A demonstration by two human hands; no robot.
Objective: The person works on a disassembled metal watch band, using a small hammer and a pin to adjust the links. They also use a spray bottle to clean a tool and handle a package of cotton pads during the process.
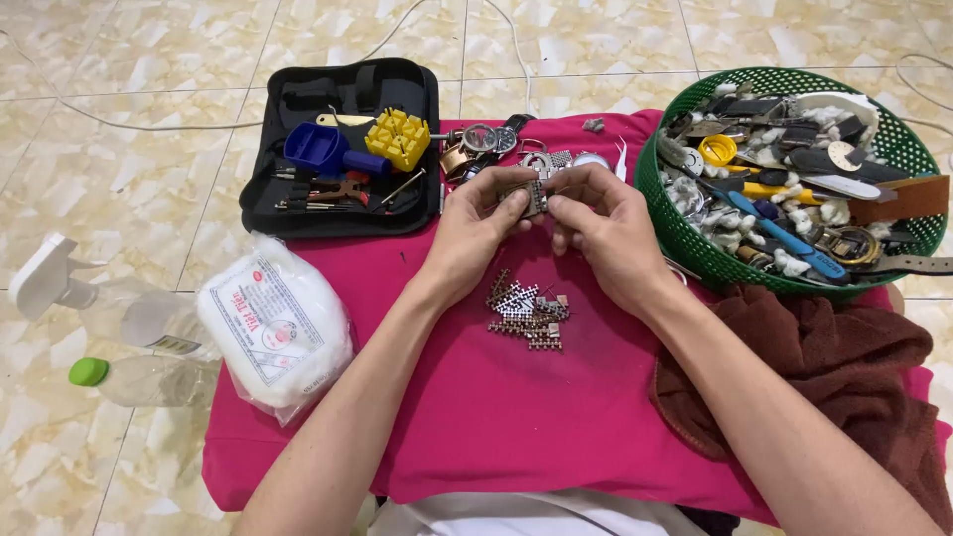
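1. Head view, the hands: the left hand [475,230] and the right hand [608,230] meet above the pink cloth [516,417] on the worktop. Both are closed in a pinch grip on one small piece of metal watch band [536,197], held between the fingertips.
2. Head view, progress: a pile of loose band links [528,316] lies on the cloth just below the hands. I judge that several links are already separated and the piece in the hands is in work; more watches [486,141] wait behind.
3. Head view, packages: a white plastic bag [276,330] with a red-framed square label lies at the left edge of the cloth. A black tool case [342,147] stands open behind it, with a yellow block and a blue holder inside. A green basket [794,174] of watch parts is at the right.
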